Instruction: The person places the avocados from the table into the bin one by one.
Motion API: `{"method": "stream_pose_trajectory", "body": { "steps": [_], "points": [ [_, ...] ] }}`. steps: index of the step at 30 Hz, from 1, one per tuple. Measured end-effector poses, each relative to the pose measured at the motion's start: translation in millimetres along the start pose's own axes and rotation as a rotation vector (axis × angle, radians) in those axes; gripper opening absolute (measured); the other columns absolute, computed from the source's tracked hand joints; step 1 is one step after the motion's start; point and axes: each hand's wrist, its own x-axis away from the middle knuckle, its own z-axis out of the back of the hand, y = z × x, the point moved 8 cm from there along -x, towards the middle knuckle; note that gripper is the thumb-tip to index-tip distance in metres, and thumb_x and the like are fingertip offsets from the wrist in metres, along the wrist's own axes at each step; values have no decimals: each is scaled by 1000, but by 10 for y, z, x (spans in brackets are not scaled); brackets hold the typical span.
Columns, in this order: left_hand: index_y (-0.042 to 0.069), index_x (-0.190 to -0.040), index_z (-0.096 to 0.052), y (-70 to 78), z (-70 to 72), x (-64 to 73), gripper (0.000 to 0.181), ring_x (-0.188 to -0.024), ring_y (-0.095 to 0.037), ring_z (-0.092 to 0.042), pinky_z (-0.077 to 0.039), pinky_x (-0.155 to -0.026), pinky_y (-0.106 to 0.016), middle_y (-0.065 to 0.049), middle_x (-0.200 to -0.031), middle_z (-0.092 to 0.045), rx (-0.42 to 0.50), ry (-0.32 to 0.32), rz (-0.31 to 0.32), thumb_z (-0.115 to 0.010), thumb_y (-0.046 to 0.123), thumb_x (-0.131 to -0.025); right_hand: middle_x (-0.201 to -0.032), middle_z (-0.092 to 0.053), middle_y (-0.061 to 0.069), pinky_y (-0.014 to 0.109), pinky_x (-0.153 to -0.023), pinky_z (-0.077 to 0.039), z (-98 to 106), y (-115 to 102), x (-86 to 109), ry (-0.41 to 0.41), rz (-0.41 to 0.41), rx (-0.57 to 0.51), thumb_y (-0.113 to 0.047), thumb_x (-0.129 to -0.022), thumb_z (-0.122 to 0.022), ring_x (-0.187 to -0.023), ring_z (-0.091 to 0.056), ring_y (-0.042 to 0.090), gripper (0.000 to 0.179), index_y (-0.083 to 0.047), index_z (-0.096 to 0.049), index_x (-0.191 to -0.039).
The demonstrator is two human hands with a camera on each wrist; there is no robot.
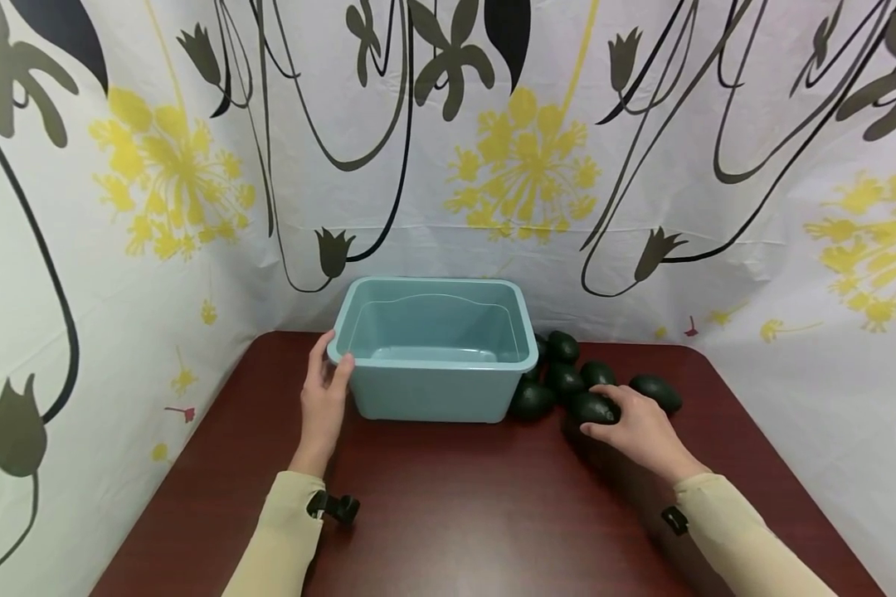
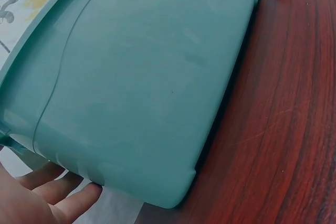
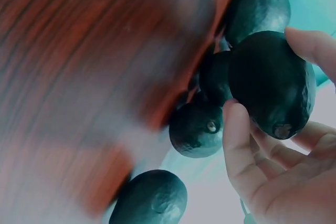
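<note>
A light blue plastic tub [image 1: 426, 390] stands at the back of the table, and the part of its floor that shows is bare. My left hand [image 1: 324, 402] holds its left end, thumb at the front rim corner; in the left wrist view the fingers [image 2: 79, 203] lie against the tub's end wall [image 2: 131, 87]. My right hand [image 1: 642, 429] grips a dark green avocado [image 1: 594, 409] between thumb and fingers, just right of the tub. In the right wrist view this avocado [image 3: 273, 85] shows its stem end, with several others behind it.
More avocados [image 1: 532, 400] cluster against the tub's right side, and one avocado [image 1: 655, 392] lies apart to the right. The dark red wooden table [image 1: 448, 506] extends in front. A white floral cloth [image 1: 523, 149] hangs behind and at both sides.
</note>
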Motion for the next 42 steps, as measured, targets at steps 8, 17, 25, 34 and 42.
{"method": "stream_pose_trajectory", "body": {
  "steps": [8, 17, 25, 34, 42],
  "points": [
    [34, -155, -35, 0, 11, 8, 60, -133, -25, -48, -45, -101, -53, -9, -152, -44, -4, 8, -3, -59, 44, -101, -136, -58, 14, 57, -92, -47, 134, -127, 41, 31, 12, -43, -54, -83, -78, -119, -57, 35, 76, -11, -55, -141],
    [33, -154, -38, 11, 29, -8, 60, -129, -26, -51, -47, -99, -54, -12, -148, -48, 1, 16, -18, -61, 45, -100, -128, -61, 5, 47, -79, -52, 302, -256, 58, 93, 15, -62, -54, -82, -79, -103, -60, 25, 69, -19, -57, -138],
    [32, -155, -37, -2, 16, -6, 61, -128, -29, -51, -45, -100, -57, -15, -148, -47, 17, 19, -11, -62, 43, -100, -121, -60, 1, 46, -77, -50, 404, -376, 72, 156, 52, -53, -50, -83, -81, -100, -59, 24, 63, -20, -60, -134],
    [33, -154, -37, -66, 1, -34, 60, -128, -29, -50, -44, -100, -59, -14, -149, -46, 30, 17, 0, -61, 42, -100, -118, -60, 0, 47, -78, -47, 550, -492, 67, 210, 70, -47, -48, -83, -81, -99, -58, 22, 59, -22, -62, -132],
    [49, -148, -40, -336, 15, -157, 56, -128, -26, -50, -46, -98, -57, -2, -149, -47, 6, 54, -22, -62, 54, -96, -120, -60, 0, 47, -79, -48, 605, -556, 68, 211, 56, -68, -48, -83, -81, -99, -58, 21, 61, -22, -61, -135]
  ]
}}
